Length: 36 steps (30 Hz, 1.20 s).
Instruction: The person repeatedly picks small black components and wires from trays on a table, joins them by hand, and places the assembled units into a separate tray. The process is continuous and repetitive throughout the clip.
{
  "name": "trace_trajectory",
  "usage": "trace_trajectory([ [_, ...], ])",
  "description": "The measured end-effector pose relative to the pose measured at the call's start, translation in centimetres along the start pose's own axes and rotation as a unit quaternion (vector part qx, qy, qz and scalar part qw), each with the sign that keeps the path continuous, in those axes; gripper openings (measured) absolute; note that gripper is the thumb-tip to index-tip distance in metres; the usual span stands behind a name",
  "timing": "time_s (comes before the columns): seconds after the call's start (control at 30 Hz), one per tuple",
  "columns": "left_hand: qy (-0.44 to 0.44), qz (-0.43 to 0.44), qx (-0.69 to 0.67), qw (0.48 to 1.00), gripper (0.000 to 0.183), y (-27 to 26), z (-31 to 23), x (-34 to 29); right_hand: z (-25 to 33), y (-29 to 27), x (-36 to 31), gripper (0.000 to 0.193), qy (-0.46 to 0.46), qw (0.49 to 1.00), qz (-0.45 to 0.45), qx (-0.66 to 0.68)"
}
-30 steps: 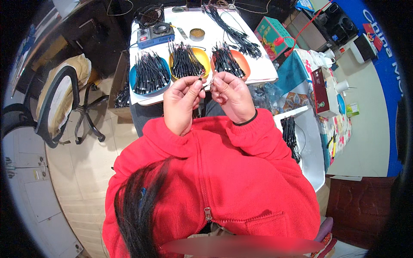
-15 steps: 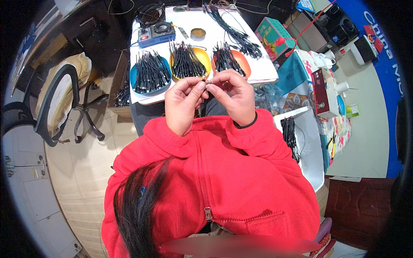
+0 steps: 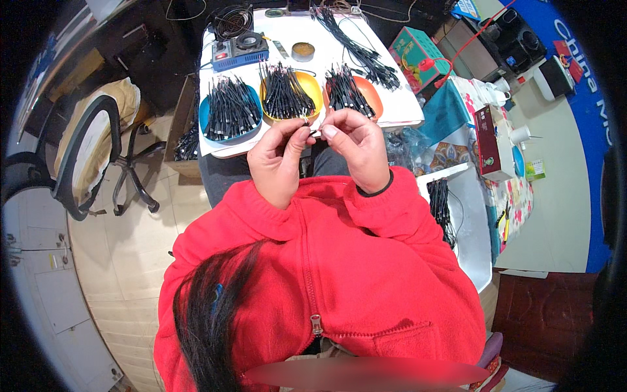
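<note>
Both hands meet in front of the table's near edge. Thumb and fingers of my left hand [image 3: 279,162] pinch a short black cable [image 3: 315,134] with a pale metal tip. Its other end is mostly hidden by the fingers. My right hand [image 3: 363,151] pinches at the tip of the same piece; the exact contact is too small to make out. Just beyond the fingers stand a blue bowl [image 3: 210,128], a yellow bowl [image 3: 312,83] and an orange bowl [image 3: 371,95], each heaped with short black cables with small connectors.
On the white table [image 3: 281,29] lie a blue control box [image 3: 240,53], a small round tin [image 3: 303,51] and a bundle of long black cables [image 3: 359,49]. At right, a white bin [image 3: 471,222] holds more cables. An office chair [image 3: 108,147] stands left.
My fingers have shifted slightly around the small cable, which now lies more level between them. The black length that hung below the hands is no longer visible.
</note>
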State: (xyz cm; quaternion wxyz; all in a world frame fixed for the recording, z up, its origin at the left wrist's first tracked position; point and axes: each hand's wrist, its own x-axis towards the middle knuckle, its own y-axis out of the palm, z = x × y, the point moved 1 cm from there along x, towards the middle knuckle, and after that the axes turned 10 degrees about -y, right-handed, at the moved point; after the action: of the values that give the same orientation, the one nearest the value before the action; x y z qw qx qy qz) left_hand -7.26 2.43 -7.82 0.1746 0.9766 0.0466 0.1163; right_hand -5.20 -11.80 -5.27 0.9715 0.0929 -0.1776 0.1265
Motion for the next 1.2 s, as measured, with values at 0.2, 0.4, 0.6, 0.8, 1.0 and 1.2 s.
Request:
trace_trajectory([
  [0.2, -0.041, 0.019, -0.017, 0.999, 0.016, 0.1, 0.3, 0.1, 0.0, 0.2, 0.0, 0.01, -0.035, 0.999, -0.005, 0.032],
  [0.4, -0.219, 0.112, -0.187, 0.951, 0.01, -0.5, 0.3, 0.6, -0.3, -0.4, -0.1, 0.012, -0.2, 0.951, 0.026, -0.233],
  [0.6, -0.247, 0.134, -0.203, 0.938, 0.011, -0.7, 0.2, 0.7, -1.3, -0.7, 0.3, 0.014, -0.139, 0.984, 0.013, -0.107],
  [0.8, -0.253, 0.152, -0.171, 0.94, 0.013, -0.6, 0.8, 1.0, -2.2, -1.8, 1.0, 0.014, 0.037, 0.983, 0.072, 0.164],
  [1.0, -0.204, 0.214, 0.073, 0.953, 0.018, -1.7, 1.4, 1.9, -4.4, -2.8, 1.3, 0.02, 0.219, 0.86, 0.112, 0.446],
  [1.2, -0.275, 0.134, -0.049, 0.951, 0.012, -2.2, 3.6, 3.6, -6.8, -6.5, 5.1, 0.016, 0.172, 0.971, 0.069, 0.152],
])
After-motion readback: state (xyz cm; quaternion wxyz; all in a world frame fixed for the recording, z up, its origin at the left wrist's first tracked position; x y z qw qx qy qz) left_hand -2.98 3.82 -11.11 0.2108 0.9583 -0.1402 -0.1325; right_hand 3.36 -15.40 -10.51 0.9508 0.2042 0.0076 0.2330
